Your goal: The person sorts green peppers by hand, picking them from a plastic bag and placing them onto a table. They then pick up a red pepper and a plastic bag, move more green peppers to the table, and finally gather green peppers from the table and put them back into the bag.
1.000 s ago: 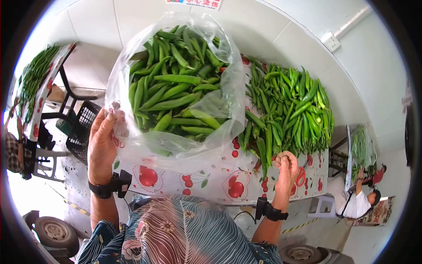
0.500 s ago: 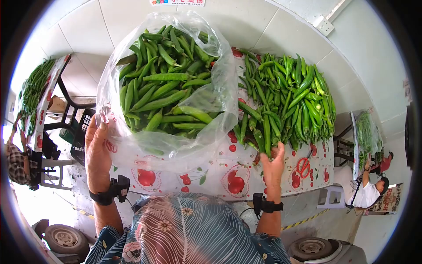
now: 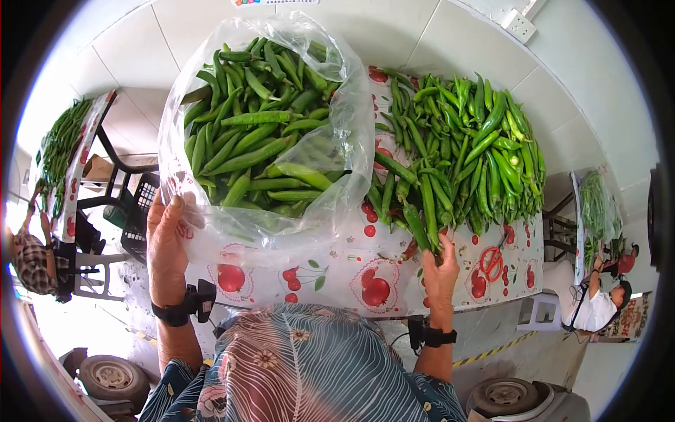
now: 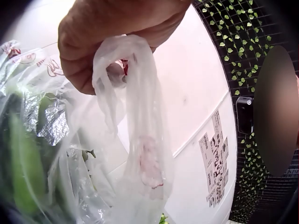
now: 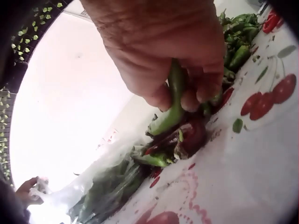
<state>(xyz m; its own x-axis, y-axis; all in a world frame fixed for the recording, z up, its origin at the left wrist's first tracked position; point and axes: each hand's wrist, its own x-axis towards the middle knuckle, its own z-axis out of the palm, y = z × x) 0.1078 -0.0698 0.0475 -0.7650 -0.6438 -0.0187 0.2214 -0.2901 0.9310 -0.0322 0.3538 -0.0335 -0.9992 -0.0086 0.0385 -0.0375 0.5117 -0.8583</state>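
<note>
A clear plastic bag (image 3: 264, 228), its mouth wide, holds many green peppers (image 3: 253, 155) at the left of the table. My left hand (image 3: 167, 243) grips the bag's left edge; in the left wrist view the fingers of the left hand (image 4: 117, 37) are curled round a twisted plastic handle (image 4: 149, 140). Right of the bag lies a large pile of green peppers (image 3: 485, 162). At that pile's front edge is my right hand (image 3: 441, 271). Up close in the right wrist view, the right hand (image 5: 163, 56) pinches one green pepper (image 5: 175, 93) between thumb and fingers, above reddish peppers (image 5: 191, 137).
Red-handled scissors (image 3: 492, 262) lie on the patterned tablecloth (image 3: 320, 281), right of my right hand. A tiled wall (image 3: 365, 35) stands behind the table. At both sides are other vegetable tables with people, and a black crate (image 3: 143, 211) is at the left.
My right hand has moved left along the front of the pile and now pinches a pepper. The left hand keeps its hold on the bag. The head view has shifted slightly.
</note>
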